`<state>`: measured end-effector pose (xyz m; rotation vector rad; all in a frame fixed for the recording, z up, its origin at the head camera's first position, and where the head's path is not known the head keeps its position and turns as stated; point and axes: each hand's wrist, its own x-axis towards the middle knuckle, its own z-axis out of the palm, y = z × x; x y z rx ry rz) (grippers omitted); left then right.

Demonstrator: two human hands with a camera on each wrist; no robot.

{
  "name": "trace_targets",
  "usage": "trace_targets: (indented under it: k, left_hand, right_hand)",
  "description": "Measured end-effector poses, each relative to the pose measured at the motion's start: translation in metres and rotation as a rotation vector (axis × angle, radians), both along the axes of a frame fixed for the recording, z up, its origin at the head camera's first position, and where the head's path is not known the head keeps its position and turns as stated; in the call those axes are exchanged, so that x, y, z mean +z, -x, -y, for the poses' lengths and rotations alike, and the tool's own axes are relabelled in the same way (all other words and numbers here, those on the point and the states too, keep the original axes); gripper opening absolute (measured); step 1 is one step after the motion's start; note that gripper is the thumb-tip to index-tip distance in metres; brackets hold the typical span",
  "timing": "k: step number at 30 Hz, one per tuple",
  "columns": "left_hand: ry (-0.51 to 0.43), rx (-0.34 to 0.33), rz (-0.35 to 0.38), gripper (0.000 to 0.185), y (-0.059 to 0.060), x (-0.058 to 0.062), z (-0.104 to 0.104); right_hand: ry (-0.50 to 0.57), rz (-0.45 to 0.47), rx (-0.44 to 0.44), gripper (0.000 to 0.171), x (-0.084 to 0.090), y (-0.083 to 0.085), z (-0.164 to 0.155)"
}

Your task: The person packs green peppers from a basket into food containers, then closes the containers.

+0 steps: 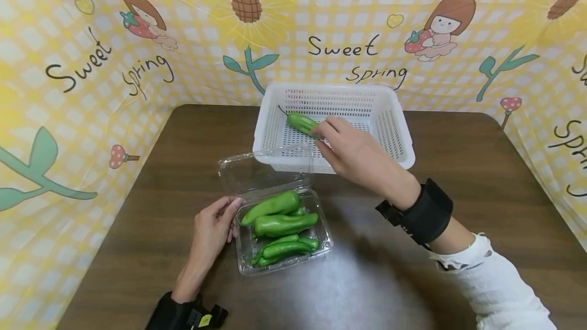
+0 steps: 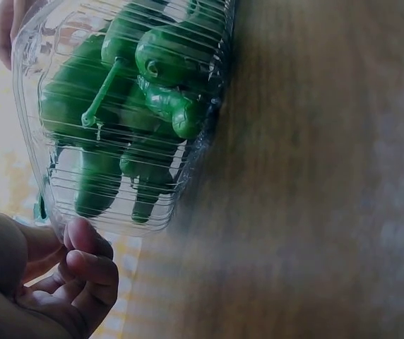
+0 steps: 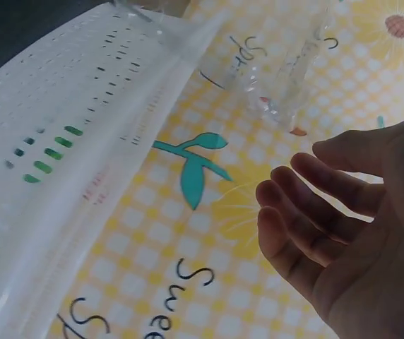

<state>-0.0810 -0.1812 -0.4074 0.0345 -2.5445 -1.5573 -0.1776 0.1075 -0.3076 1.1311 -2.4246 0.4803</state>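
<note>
A clear plastic clamshell box (image 1: 323, 248) holds several green peppers (image 1: 286, 224), its lid (image 1: 266, 171) tipped back against the basket's near side. My left hand (image 1: 213, 225) pinches the box's left rim between thumb and fingers, as the left wrist view also shows. One green pepper (image 1: 300, 122) with a thin stem lies in the white perforated basket (image 1: 403, 152). Over the basket, my right hand (image 1: 350, 149) is at that pepper's right end. In the right wrist view the right hand (image 3: 350, 219) has loosely bent fingers, thumb apart, and nothing between them.
A dark wooden table (image 1: 376, 279) carries both containers, the basket at its back edge. Yellow checked cloth (image 1: 293, 29) with printed flowers and lettering hangs behind and along the sides. Black bands (image 1: 426, 213) with small devices circle both wrists.
</note>
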Motion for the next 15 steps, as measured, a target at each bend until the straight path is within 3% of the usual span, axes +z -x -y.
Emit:
trace_targets:
  k: [9, 15]
  left_hand:
    - [-0.001, 0.003, 0.002, 0.018, -0.001, 0.002, 0.0]
    - [-0.016, 0.013, -0.004, 0.019, 0.006, -0.018, 0.007]
  right_hand:
    - [-0.003, 0.082, -0.11, 0.02, 0.004, 0.03, -0.009]
    - [-0.117, 0.199, -0.178, 0.026, 0.008, 0.048, -0.011]
